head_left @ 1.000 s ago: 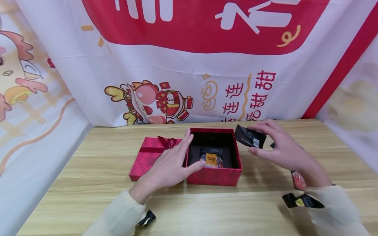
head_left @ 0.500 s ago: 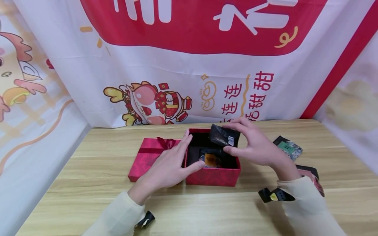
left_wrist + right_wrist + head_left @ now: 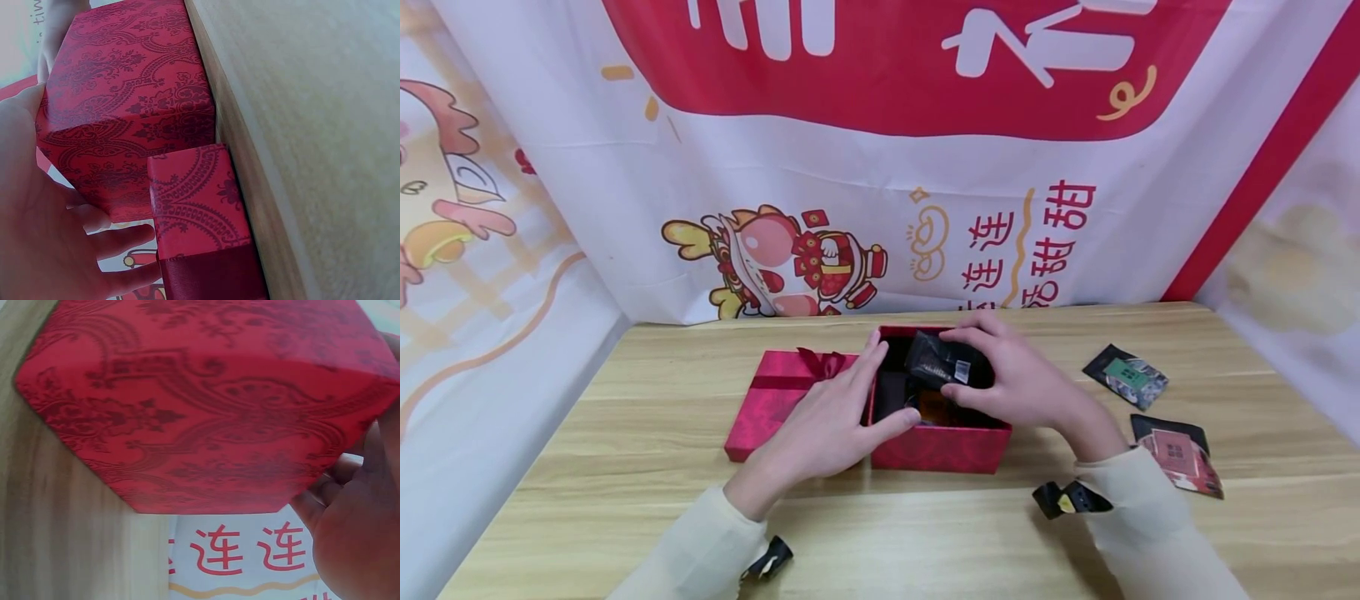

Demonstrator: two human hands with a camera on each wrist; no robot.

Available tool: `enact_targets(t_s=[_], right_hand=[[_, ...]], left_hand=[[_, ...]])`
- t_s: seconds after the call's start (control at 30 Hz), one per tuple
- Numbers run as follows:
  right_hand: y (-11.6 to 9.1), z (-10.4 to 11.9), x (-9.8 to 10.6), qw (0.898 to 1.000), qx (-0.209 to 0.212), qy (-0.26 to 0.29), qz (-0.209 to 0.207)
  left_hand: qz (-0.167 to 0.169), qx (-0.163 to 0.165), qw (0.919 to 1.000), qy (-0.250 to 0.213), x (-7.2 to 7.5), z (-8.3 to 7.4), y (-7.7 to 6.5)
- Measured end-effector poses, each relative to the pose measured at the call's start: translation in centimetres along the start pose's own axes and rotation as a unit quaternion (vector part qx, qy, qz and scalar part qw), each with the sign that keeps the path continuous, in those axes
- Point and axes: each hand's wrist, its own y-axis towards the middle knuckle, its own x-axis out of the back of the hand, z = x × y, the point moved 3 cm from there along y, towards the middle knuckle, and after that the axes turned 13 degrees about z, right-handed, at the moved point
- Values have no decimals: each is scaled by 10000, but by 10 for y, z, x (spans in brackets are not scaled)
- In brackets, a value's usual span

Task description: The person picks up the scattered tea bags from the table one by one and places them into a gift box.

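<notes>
A red patterned gift box [image 3: 936, 450] stands uncovered on the table, its inside black. My right hand [image 3: 1026, 383] pinches a small black packet [image 3: 928, 360] with a white barcode label, held tilted within the box opening. Below it, partly covered, lies another packet with an orange label [image 3: 934, 408]. Along the box's left rim rests my left hand [image 3: 835, 417], fingers extended and thumb reaching over the front corner. The left wrist view shows that hand's fingers beside the box wall [image 3: 131, 75]. In the right wrist view the box hides the held packet.
The red lid [image 3: 752, 425] with its dark ribbon bow [image 3: 822, 363] lies left of the box. Two packets lie on the table's right side, one with a green label [image 3: 1126, 375], one with a pink label [image 3: 1178, 454]. Behind the table hangs a printed cloth [image 3: 760, 167].
My right hand has carried the black packet leftward from beside the box and down into its opening, uncovering the two packets on the right. My left hand has stayed at the left rim.
</notes>
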Motion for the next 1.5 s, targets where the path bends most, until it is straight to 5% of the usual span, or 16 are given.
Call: enact_targets(t_s=[0.87,1.5], right_hand=[[6,4,-13,9955,49,-903,300],[7,2,-15,9935,312,-1036,365]], left_hand=[[24,-53,10000,53,0,0,0],[40,-56,10000,44,-1,1,0]])
